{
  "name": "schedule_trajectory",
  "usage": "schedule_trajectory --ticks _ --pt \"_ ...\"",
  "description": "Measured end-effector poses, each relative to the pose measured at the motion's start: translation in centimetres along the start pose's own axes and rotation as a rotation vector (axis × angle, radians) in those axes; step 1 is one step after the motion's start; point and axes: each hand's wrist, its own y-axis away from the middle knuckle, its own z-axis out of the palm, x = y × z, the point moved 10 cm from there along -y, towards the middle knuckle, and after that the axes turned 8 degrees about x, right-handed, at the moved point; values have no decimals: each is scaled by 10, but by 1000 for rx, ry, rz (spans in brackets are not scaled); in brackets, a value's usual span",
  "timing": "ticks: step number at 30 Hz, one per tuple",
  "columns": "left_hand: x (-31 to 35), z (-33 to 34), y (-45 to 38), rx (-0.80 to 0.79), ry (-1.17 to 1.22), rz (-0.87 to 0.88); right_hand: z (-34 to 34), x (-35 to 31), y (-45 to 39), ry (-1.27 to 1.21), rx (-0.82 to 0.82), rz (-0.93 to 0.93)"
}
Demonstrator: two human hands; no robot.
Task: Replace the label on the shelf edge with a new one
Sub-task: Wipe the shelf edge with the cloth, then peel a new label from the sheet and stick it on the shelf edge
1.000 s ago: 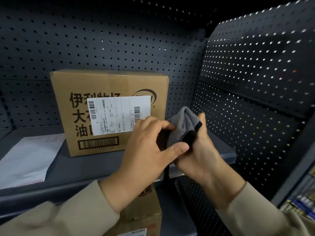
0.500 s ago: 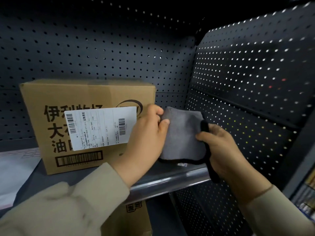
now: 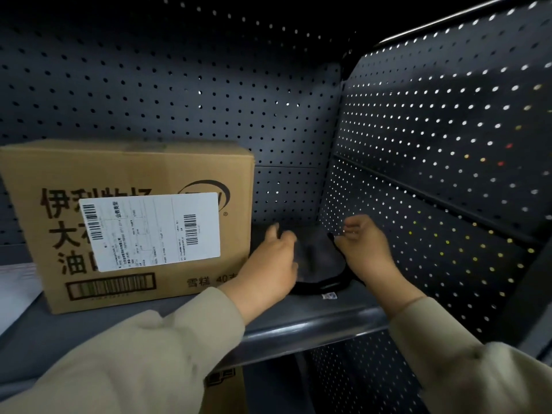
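Reaching into a dark pegboard shelf (image 3: 313, 321), both hands stretch forward in beige sleeves. The left hand (image 3: 268, 264) lies palm down on the left part of a grey cloth (image 3: 316, 258), fingers loosely bent; whether it grips is unclear. The right hand (image 3: 364, 249) is beside the cloth's right edge, fingers relaxed and spread, holding nothing. The cloth lies on the shelf, right of a box (image 3: 128, 222) bearing a white label (image 3: 149, 231). A small tag (image 3: 329, 295) sits near the shelf's front edge.
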Motion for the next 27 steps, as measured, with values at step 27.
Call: schedule_trajectory --ticks 27 --pt "-105 -302 148 1109 230 70 39 -247 142 -541 99 -656"
